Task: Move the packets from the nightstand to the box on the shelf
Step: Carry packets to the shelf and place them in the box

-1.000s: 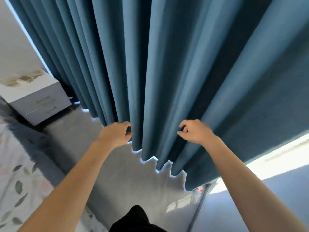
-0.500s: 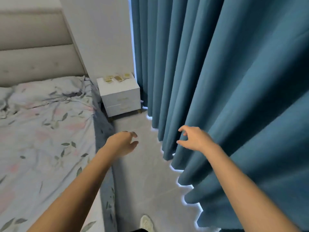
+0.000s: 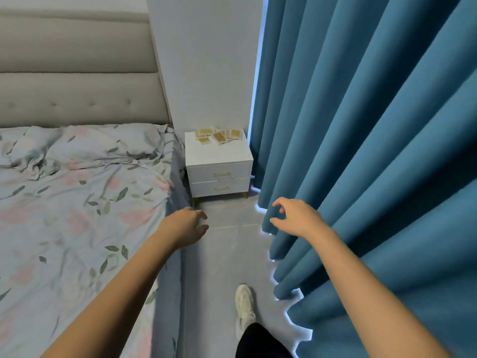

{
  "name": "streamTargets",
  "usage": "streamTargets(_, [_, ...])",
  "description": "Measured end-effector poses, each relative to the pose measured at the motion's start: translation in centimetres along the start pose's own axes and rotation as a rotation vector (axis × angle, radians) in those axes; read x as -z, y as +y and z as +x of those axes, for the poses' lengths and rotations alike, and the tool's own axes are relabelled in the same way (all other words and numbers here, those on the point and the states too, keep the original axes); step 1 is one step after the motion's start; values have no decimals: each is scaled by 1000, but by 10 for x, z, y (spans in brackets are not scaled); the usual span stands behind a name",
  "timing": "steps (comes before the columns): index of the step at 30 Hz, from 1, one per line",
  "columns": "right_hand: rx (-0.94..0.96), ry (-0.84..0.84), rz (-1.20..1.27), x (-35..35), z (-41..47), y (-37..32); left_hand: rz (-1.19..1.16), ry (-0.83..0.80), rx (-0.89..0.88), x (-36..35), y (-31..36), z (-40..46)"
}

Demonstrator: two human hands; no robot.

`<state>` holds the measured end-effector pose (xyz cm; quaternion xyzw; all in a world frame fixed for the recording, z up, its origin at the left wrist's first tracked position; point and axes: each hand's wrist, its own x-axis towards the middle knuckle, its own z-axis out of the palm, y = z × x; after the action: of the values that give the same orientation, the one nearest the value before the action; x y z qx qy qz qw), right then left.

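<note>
Packets (image 3: pixel 218 136) lie scattered at the back of the nightstand (image 3: pixel 219 153) top, probably light, flat and slippery, best pinched by an edge; left hand (image 3: pixel 187 227) and right hand (image 3: pixel 294 218), well short of the nightstand, hang loosely curled, empty.

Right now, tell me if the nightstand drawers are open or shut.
Shut: both drawers sit flush with the nightstand front.
</note>
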<state>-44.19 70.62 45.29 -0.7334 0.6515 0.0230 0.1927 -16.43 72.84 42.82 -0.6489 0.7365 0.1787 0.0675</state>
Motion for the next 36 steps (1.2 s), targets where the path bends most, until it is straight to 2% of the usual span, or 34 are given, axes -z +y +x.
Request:
streamTargets(7, [112,-31,-23,51,175,-3,-74,83,120,62,-29,145])
streamTargets(18, [210,-80,-89,100,409,-23,-179,42,249,118,-84,323])
streamTargets(28, [187,-87,-100,121,641,-48,-183,73,222,170,-161,545])
streamTargets(36, [63,-178,-70,100,777,-33,-178,-57,186,174,-190,681])
